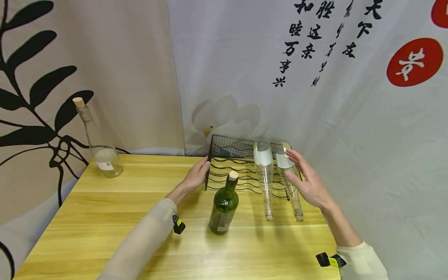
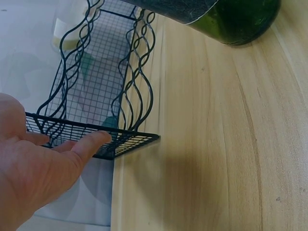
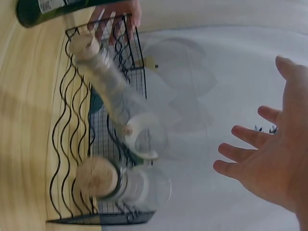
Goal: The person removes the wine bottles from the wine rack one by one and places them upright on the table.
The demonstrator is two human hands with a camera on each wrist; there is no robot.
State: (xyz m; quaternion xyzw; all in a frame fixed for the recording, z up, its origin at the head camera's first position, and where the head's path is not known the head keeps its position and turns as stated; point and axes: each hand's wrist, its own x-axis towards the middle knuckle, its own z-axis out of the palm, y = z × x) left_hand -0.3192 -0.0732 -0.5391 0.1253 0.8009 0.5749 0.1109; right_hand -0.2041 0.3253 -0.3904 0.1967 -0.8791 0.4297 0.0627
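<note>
My left hand [image 1: 196,175] holding the rack [image 1: 229,147], my right hand [image 1: 309,187] spread wide near two clear bottles [image 1: 263,157] lying on it, green bottle [image 1: 224,208] upright on the surface [image 1: 105,221]

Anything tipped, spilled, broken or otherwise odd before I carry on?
Nothing stands out. Two clear bottles lie corked on the rack; the green bottle and the other clear bottle, far left, stand upright, also corked. No spill or breakage shows.

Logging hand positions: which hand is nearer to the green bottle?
Left. The left hand grips the left end of the wire rack, behind and left of the green bottle. The right hand is farther off to the bottle's right, near the clear bottles on the rack.
</note>
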